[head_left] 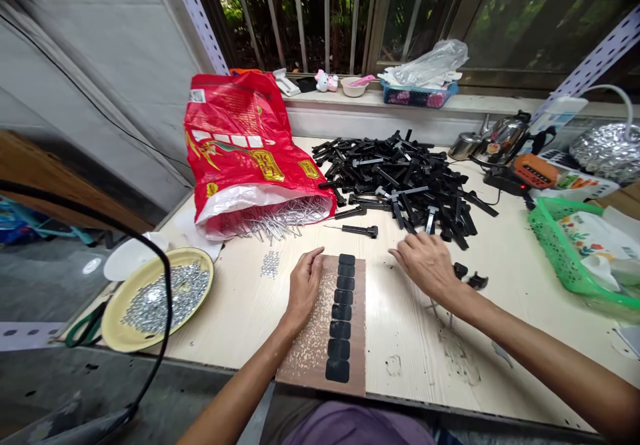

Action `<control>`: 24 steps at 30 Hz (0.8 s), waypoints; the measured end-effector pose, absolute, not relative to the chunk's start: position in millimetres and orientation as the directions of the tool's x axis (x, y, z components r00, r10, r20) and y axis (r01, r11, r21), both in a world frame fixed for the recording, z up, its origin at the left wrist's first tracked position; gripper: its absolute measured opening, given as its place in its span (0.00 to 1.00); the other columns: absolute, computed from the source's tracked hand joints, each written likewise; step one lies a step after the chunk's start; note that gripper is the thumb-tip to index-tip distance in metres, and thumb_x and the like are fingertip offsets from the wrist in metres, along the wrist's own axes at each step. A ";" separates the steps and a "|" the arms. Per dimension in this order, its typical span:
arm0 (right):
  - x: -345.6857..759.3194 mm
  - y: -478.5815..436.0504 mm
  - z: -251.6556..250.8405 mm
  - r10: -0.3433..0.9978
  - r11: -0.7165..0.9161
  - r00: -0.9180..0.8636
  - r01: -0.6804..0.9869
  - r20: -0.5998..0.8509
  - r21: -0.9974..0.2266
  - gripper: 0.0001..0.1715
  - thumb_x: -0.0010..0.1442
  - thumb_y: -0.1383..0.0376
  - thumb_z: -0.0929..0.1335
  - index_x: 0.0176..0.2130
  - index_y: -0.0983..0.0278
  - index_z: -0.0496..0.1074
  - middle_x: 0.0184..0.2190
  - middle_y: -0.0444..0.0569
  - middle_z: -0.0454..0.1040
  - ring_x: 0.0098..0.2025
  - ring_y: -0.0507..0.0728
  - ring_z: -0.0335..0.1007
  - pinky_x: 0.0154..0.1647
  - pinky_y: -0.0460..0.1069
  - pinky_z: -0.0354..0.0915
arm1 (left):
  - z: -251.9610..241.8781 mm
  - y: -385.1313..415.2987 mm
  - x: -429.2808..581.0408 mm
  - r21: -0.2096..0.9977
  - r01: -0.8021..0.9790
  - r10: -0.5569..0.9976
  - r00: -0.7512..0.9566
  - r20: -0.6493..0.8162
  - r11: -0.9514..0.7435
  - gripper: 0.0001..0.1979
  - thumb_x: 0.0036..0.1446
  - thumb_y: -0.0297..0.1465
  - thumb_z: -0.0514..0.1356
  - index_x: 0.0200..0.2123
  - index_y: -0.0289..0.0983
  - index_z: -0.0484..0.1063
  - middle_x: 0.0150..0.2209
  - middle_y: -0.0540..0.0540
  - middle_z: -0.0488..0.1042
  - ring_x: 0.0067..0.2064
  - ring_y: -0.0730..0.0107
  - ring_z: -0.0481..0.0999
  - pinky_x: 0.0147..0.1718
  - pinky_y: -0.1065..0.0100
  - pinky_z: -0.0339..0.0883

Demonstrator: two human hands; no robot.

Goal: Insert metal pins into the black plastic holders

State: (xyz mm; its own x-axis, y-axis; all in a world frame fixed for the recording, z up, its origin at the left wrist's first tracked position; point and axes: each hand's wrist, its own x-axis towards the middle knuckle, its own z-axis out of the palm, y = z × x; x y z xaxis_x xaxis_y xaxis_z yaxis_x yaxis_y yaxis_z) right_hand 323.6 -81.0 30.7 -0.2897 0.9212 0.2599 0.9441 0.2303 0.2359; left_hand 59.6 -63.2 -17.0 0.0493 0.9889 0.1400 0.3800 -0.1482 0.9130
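Observation:
My left hand [304, 287] lies flat, fingers together, on the left half of a brown board [313, 338] at the table's front edge. A column of several black rounded pads [342, 311] runs down the board just right of that hand. My right hand [424, 265] rests palm down on the tabletop, fingers stretched toward the left, holding nothing I can see. Just beyond it lies a big heap of black plastic parts [400, 181]. Two loose black parts [469, 277] sit by my right wrist. One black part with a metal pin [361, 231] lies apart, above the board.
A red bag [243, 148] spills thin metal pins [273, 221] at the left. A yellow plate [117, 335] holds small metal bits. A green basket [557, 251], a kettle [505, 138] and an orange device [537, 171] stand at the right. A black cable [163, 278] arcs front left.

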 end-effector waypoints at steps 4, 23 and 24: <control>277.4 -16.9 9.1 0.850 0.448 -0.453 0.890 0.268 0.084 0.16 0.67 0.61 0.59 0.44 0.63 0.72 0.38 0.51 0.73 0.40 0.57 0.59 0.36 0.51 0.49 | -15.8 -65.0 57.0 0.906 0.389 0.985 0.014 0.173 -0.164 0.17 0.62 0.38 0.51 0.49 0.38 0.71 0.46 0.43 0.73 0.44 0.65 0.73 0.43 0.65 0.65; 267.9 -25.6 1.4 0.869 0.436 -0.284 0.828 0.406 -0.353 0.14 0.67 0.63 0.58 0.45 0.61 0.69 0.41 0.47 0.73 0.40 0.53 0.69 0.36 0.46 0.62 | -14.3 -28.3 -28.6 0.040 0.988 0.982 0.145 0.119 -0.151 0.15 0.63 0.32 0.48 0.37 0.40 0.75 0.38 0.42 0.70 0.43 0.59 0.63 0.31 0.65 0.58; 267.9 -29.6 1.3 0.871 0.436 -0.279 0.819 0.405 -0.372 0.13 0.66 0.63 0.58 0.44 0.61 0.69 0.40 0.47 0.74 0.40 0.53 0.70 0.36 0.46 0.62 | -15.4 -26.2 -28.4 0.021 0.989 0.984 0.143 0.111 -0.146 0.15 0.63 0.31 0.48 0.37 0.39 0.75 0.38 0.42 0.70 0.44 0.58 0.62 0.31 0.65 0.58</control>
